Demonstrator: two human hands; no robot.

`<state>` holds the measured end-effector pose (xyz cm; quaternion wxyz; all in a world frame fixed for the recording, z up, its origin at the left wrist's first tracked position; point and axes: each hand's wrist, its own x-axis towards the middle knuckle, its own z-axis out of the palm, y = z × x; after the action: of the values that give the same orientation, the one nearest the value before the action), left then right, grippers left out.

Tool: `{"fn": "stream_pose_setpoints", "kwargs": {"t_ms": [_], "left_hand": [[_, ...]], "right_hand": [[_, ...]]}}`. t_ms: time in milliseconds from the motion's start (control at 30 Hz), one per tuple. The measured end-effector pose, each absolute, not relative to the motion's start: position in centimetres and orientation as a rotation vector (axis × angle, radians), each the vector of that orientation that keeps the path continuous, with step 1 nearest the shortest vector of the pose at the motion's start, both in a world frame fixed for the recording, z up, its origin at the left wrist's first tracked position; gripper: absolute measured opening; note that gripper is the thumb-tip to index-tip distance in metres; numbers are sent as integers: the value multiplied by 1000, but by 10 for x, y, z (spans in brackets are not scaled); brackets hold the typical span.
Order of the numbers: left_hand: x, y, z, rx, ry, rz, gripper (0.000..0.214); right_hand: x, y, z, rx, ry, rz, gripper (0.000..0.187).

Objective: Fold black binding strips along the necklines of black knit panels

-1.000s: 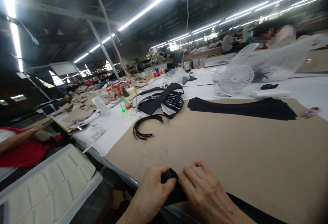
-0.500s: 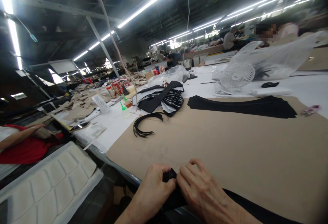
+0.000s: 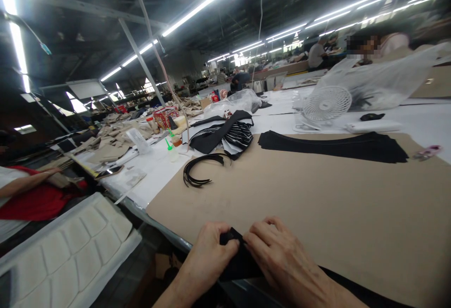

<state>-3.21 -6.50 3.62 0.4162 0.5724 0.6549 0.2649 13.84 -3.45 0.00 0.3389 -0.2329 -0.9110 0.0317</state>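
At the near edge of the table, a strip of black fabric lies between my two hands, and part of it runs out to the right beneath my right forearm. My left hand pinches its upper end between thumb and fingers. Close beside it, my right hand has its fingers curled down onto the same fabric, their tips partly hidden. Farther up lie thin curved black strips and a stack of long black fabric pieces.
Brown sheet covers the near tabletop. Beyond are a pile of black and striped pieces, a small white fan, snips, and green-tipped bottles. A quilted pale panel is at left, near a person in red.
My hands have moved slightly apart on the black fabric, showing more of it between them. The view has shifted only a little.
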Motion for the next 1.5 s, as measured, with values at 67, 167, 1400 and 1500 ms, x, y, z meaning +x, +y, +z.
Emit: {"fn": "stream_pose_setpoints", "kwargs": {"t_ms": [67,167,1400,1500], "left_hand": [[-32,-65,36,1438,1646,648,14],[-31,-65,36,1420,1627,645,13],[-22,-67,33,1443,1660,627,10],[-19,-67,32,1533,1757,607,8]], "right_hand": [[137,-35,1,-600,-2388,42,22],[137,-36,2,-590,-2444,-27,26],[146,-32,-4,-559,-2430,50,27],[147,-31,-6,-542,-2410,45,27]]}}
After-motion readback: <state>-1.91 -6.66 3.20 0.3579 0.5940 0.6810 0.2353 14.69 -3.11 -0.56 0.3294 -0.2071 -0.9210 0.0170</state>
